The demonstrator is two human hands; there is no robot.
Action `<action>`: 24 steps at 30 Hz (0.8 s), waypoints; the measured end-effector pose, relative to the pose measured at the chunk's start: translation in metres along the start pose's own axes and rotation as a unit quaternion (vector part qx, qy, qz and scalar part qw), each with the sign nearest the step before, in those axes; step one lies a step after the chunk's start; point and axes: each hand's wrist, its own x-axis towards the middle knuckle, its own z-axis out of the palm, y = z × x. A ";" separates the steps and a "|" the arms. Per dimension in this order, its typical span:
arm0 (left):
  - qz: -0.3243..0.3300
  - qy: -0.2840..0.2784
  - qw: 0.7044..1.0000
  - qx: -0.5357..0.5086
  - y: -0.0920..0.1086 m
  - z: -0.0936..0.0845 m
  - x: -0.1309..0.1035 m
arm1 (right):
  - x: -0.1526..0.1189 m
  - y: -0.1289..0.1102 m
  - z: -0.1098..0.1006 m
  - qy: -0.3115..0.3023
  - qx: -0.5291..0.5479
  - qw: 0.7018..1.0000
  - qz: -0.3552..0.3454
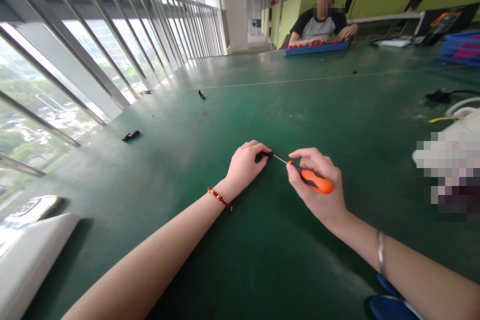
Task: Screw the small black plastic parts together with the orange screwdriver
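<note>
Near the middle of the green table [232, 115], my left hand [248, 162] is closed on a small black part [259, 157], held low at the tabletop. A screwdriver [317, 181] with an orange and black handle is in my right hand [318, 180], gripped between thumb and fingers, its index finger raised off the handle. The thin metal shaft points left, and its tip meets or nearly meets the black part. What the tip touches is too small to make out.
Small black pieces lie at the left [131, 136] and farther back [201, 94]. A white box [41, 265] stands at the near left, a railing [123, 35] beyond. A person [320, 20] sits across with a blue tray [317, 49]. Cables [442, 95] lie right.
</note>
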 end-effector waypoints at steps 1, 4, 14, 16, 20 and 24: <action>0.000 0.001 1.000 0.000 0.000 0.000 0.000 | 0.000 -0.001 0.000 -0.005 -0.004 1.000 -0.001; -0.002 0.001 1.000 0.000 0.000 0.000 0.000 | 0.000 -0.001 0.001 0.025 0.025 0.999 -0.012; 0.001 0.001 1.000 0.005 0.001 0.000 0.000 | 0.001 -0.001 0.000 -0.002 0.016 1.000 0.003; 0.003 0.000 1.000 0.005 0.001 0.000 0.000 | 0.000 -0.002 -0.001 -0.018 0.005 1.000 -0.008; 0.000 0.001 1.000 0.007 0.001 0.000 0.000 | 0.000 0.001 0.001 0.038 0.031 0.999 -0.011; -0.001 -0.001 1.000 0.008 0.001 0.000 0.000 | 0.001 0.004 0.002 0.061 0.066 0.996 0.000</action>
